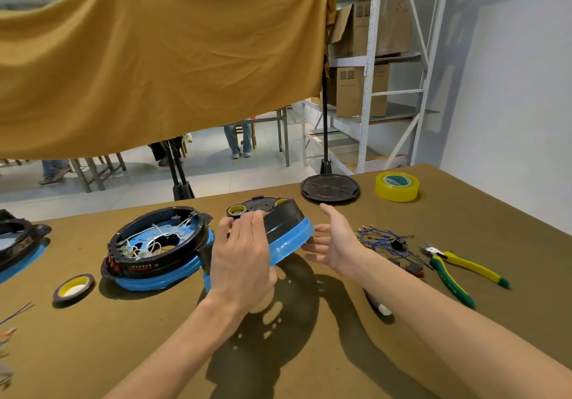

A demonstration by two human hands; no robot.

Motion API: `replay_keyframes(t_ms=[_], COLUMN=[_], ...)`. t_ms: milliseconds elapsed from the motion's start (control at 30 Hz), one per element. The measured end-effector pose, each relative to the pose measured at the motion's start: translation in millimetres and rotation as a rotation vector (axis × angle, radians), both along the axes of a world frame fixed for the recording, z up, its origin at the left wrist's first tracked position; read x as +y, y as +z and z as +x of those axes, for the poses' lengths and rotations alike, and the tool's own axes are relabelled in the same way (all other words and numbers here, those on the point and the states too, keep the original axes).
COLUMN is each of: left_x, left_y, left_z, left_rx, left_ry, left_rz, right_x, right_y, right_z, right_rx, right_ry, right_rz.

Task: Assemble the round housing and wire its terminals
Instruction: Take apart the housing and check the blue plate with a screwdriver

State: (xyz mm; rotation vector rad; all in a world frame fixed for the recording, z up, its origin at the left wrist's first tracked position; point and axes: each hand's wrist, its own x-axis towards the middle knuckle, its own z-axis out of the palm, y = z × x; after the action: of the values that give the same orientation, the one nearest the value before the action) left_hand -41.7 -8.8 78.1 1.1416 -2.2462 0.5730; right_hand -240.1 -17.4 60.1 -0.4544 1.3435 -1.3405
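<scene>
Two hands are busy with one black round plastic housing shell with a blue rim [283, 231], which is held tilted above the brown table [402, 321], with its shadow on the cloth below. The left hand [240, 256] is clamped on the near edge of the shell, its fingers curled over the black wall. The right hand [335, 242] is spread, with straight fingers that touch the blue rim from the far side and support it.

The step in hand is judged to be the positioning of this shell; the wiring is not yet begun on it. The next move probably calls for a firm hold with both hands while the shell is turned or set down. The bundle of blue wires with terminals [383, 239] and the yellow-and-green pliers [458, 270] lie just beside on the right.

A second black housing with white wires inside [161, 247] rests on the left. The inside of the held shell is hidden, and the left fingertips cannot be made out well.
</scene>
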Motion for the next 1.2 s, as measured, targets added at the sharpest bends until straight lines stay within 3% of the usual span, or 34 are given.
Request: replay_keyframes(t_ms=[167,267,467,633,700,833,933,1100,1200], left_x=[0.3,-9.6,-47.2,-62.1,-66.0,-73.5,-73.4,-83.2,-89.2], left_y=[34.0,44.0,30.6,-0.5,-18.5,-49.8,-64.3,-70.5,-73.4], left_z=[4.4,9.8,22.7,32.1,33.2,39.1,40.4,35.3,35.4], left_rx=[0.454,0.710,1.046,1.384,1.376,1.109,1.012,0.963,0.941], left_ry=[-0.024,-0.067,-0.063,0.091,0.132,0.159,0.150,0.155,0.155], left_rz=[0.216,0.391,0.763,1.161,1.226,1.441,1.630,1.640,1.650], right_x=[6.2,11.1,12.3,7.4,7.1,7.4,10.2,15.4,19.8], right_y=[-10.1,-12.1,-15.2,-18.3,-22.3,-32.1,-32.7,-33.5,-23.5], right_z=[-8.7,-20.7,-36.2,-42.6,-43.9,-51.3,-59.1,-62.4,-68.4], right_rx=[0.666,0.933,1.145,1.188,1.209,1.192,1.134,1.151,1.125], right_ry=[-0.126,-0.090,-0.037,0.039,0.074,0.138,0.169,0.245,0.160], right_rz=[-0.258,-0.389,-0.386,-0.263,-0.197,-0.027,0.078,0.126,0.093])
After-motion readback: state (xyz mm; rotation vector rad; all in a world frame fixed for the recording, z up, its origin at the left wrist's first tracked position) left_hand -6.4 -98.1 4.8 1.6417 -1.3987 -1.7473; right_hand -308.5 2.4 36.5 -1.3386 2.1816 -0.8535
